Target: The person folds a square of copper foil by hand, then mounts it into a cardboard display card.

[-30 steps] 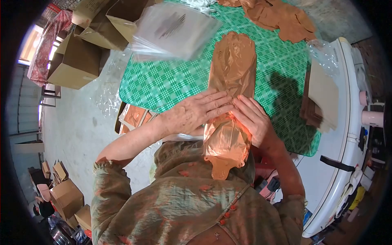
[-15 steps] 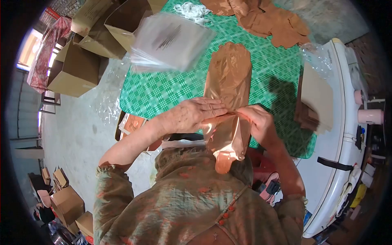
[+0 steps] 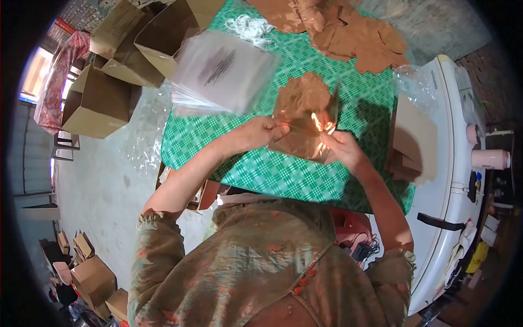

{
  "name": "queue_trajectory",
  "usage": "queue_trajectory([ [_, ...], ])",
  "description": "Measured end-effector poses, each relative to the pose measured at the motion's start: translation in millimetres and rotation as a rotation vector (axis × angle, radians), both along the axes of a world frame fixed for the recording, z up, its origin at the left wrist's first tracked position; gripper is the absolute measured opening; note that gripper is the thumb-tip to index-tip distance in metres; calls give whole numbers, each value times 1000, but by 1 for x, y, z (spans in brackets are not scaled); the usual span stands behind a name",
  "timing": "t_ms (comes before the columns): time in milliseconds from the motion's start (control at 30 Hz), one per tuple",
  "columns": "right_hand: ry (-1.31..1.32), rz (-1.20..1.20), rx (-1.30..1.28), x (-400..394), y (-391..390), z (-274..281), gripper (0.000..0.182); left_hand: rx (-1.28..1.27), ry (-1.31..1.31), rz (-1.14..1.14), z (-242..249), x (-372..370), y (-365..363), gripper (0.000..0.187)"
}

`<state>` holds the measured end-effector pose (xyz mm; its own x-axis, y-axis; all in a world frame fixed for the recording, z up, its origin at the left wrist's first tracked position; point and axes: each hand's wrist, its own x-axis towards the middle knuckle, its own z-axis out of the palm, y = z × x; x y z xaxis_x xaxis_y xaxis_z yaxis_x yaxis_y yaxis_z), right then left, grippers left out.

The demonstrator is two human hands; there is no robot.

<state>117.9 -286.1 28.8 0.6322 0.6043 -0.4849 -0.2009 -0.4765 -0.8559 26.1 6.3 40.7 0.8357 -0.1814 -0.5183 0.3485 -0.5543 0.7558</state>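
Observation:
A brown piece in a shiny clear bag [image 3: 302,103] lies over the green checked tablecloth [image 3: 261,174] in front of me. My left hand [image 3: 261,132] is closed on the bag's left edge, thumb and fingers pinched together. On the right edge, my right hand [image 3: 344,150] pinches the film. Light glints off the bag between my hands. Up and to the left sits a stack of clear plastic bags [image 3: 223,73]. More brown pieces [image 3: 348,41] lie at the table's far side.
White string [image 3: 249,28] lies at the far edge. Open cardboard boxes [image 3: 98,103] stand at the left. At the right are pale cardboard sheets [image 3: 414,133], a crumpled clear bag [image 3: 417,84] and a white appliance [image 3: 455,163] with a pink cup [image 3: 490,159].
The bagged piece has moved away from my body onto the table, its near part no longer hanging by my lap. Both hands have moved forward with it and now pinch its sides.

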Motion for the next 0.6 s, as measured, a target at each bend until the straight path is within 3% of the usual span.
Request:
queue_trajectory([
  [300, 29, -71, -72, 0, 10, 0, 41, -453, -149, 209, -15, -15, -2, 51],
  [500, 43, 3, -51, 4, 4, -7, 37, -295, -396, 401, -6, -43, -4, 62],
  [600, 45, 4, -19, 5, 6, -4, 35, -230, -444, 416, -8, -48, -5, 58],
])
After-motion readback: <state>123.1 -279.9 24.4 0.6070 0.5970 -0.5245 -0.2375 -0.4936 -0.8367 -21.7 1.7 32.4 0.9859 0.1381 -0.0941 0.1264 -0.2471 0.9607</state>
